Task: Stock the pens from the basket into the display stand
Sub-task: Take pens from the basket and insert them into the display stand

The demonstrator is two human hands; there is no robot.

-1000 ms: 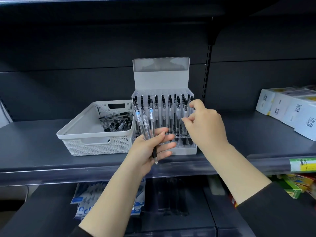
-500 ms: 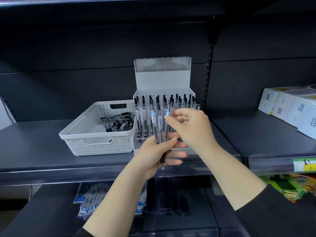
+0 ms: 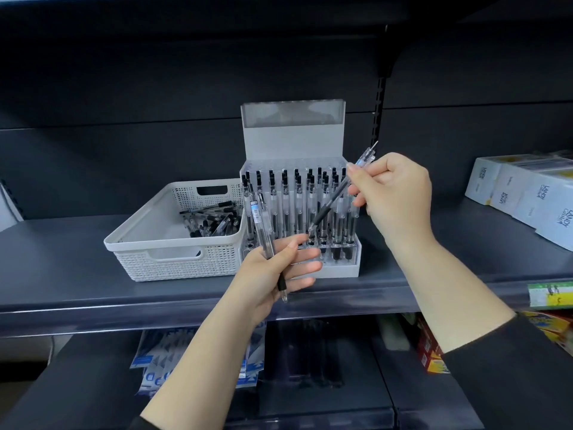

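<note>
Clear plastic pen [image 3: 338, 192] is pinched, tilted, by right hand [image 3: 395, 193] before white display stand [image 3: 341, 268]; left hand [image 3: 273, 271] grips spare clear pens [image 3: 260, 225].

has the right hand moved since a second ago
Yes. The right hand pulled one pen from the left hand's bunch, lifting up and right across the display stand.

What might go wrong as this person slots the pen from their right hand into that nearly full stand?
1. The right hand holds a clear black-ink pen slanted across the packed white and clear display stand; its tip could knock standing pens askew.
2. The left hand pinches spare clear pens loosely, so one might slip onto the dark grey shelf.
3. Free slots look few, so the pen may miss one.
</note>
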